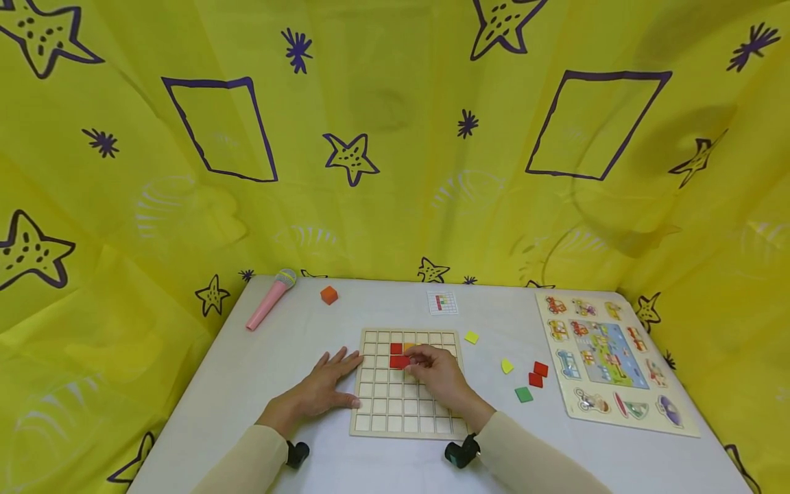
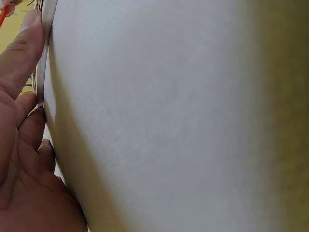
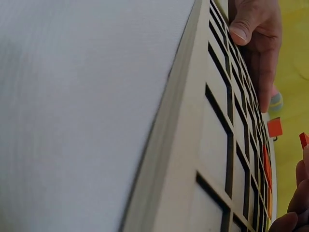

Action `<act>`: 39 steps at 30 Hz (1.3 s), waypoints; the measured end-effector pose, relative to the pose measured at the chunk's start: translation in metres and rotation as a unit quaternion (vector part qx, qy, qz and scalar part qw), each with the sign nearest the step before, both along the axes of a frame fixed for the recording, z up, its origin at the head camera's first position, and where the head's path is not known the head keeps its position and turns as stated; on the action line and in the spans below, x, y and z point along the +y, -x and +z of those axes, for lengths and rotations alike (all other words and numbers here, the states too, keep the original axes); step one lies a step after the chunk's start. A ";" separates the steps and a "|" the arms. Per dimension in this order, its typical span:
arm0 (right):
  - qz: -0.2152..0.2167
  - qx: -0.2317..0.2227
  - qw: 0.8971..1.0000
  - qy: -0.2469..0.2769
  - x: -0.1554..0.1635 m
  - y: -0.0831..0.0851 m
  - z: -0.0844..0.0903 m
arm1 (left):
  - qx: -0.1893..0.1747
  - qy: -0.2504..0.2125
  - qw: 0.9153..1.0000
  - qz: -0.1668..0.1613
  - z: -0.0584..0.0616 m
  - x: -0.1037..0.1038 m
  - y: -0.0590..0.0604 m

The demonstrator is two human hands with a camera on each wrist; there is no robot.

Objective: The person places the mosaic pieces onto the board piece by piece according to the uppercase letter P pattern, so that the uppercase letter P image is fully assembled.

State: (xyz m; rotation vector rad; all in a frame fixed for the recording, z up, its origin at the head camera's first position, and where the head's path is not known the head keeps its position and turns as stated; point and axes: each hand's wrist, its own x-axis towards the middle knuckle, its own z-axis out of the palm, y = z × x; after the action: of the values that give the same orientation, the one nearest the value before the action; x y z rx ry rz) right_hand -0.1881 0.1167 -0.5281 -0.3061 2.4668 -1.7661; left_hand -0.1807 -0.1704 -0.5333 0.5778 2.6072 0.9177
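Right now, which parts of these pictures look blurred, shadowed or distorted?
Head view: the grid board and yellow curtain look fairly sharp; left wrist view: a soft shadow lies beside the left hand, and the dull yellow band at the right edge is blurred; right wrist view: the board is steeply foreshortened, and the white tabletop looks soft.

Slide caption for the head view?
Left hand touches a wooden grid board while the right hand holds a red tile above it.

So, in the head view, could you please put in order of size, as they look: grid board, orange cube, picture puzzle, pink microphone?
1. Picture puzzle and grid board: too alike to rank
2. Pink microphone
3. Orange cube
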 end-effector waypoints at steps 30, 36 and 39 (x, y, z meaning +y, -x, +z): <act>0.014 0.056 0.988 -0.145 -0.019 -0.011 -0.010 | -0.001 -0.006 1.000 -0.005 0.003 0.000 -0.001; 0.020 0.077 0.984 -0.160 -0.019 -0.010 -0.011 | -0.005 -0.014 1.000 -0.005 0.005 -0.001 -0.002; 0.019 0.080 0.982 -0.167 -0.018 -0.010 -0.011 | -0.005 -0.016 1.000 -0.007 0.006 -0.001 -0.002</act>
State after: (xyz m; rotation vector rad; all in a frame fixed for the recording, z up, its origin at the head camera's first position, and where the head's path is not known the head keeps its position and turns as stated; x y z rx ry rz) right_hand -0.1784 0.0983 -0.5394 -0.4775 2.7895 -1.3261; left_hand -0.1785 -0.1710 -0.5276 0.5983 2.5807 0.9572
